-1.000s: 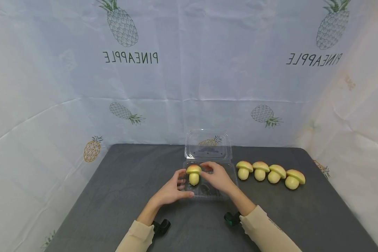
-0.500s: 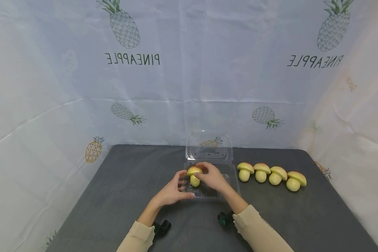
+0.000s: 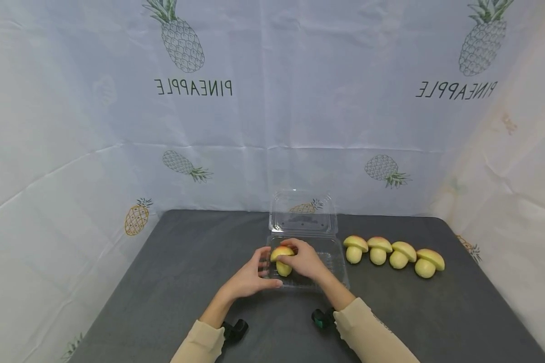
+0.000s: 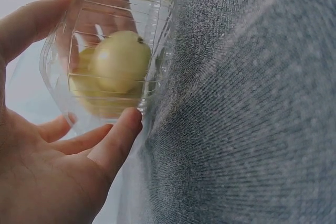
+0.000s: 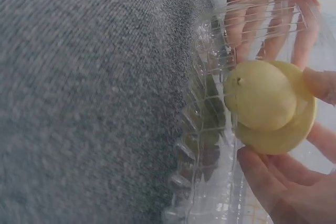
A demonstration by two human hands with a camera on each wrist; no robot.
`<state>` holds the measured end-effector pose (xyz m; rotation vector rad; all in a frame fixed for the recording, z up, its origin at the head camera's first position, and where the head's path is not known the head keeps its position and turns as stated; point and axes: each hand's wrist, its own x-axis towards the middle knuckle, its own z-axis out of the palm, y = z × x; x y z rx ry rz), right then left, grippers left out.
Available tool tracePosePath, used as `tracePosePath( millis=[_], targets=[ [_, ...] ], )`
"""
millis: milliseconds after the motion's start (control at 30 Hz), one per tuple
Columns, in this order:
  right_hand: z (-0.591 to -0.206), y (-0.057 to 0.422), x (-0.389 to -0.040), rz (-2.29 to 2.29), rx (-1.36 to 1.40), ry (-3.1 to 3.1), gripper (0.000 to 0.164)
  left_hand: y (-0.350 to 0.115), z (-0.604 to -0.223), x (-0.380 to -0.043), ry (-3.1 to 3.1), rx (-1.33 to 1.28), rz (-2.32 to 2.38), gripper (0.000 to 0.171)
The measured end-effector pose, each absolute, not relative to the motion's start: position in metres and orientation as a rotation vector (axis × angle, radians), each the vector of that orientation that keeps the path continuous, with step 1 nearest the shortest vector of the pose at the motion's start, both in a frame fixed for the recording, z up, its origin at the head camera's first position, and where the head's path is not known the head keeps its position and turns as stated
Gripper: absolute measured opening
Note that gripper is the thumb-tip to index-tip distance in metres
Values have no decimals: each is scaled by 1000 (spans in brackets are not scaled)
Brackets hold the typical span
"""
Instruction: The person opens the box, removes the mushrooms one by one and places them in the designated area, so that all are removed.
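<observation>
A yellow toy mushroom with a red-tinged cap stands over the left part of a clear plastic clamshell container. My right hand grips its cap between thumb and fingers, from the right and behind. In the right wrist view, the mushroom's rounded stem points toward the container's floor; whether it touches is unclear. At the container's front left corner, my left hand holds the wall, with the thumb on the front rim and the fingers along the left side. Through the ribbed wall, the left wrist view shows the mushroom inside.
The container's transparent lid stands raised at the back. To the right, several more yellow mushrooms stand in a row on the dark grey table. A pineapple-print curtain hangs behind and around the table.
My right hand has closed further round the mushroom's cap and lowered it slightly within the container. The left hand keeps its place at the corner. The whole head view has shifted slightly.
</observation>
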<state>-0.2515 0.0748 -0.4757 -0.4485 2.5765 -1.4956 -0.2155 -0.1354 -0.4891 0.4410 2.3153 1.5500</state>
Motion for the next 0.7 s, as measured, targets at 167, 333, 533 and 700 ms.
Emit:
tracePosePath(
  millis=[167, 333, 533, 700],
  targets=[
    [-470, 79, -247, -1528, -408, 2568, 46, -135, -490, -216, 2317, 430, 1547, 96],
    [-466, 86, -242, -1543, -388, 2572, 49, -136, -489, -216, 2316, 430, 1544, 97],
    [-460, 94, -235, -1558, -356, 2577, 49, -134, -489, -216, 2338, 434, 1539, 99],
    [-456, 104, -229, -1597, -362, 2542, 47, -133, -489, -216, 2344, 437, 1538, 99]
  ],
)
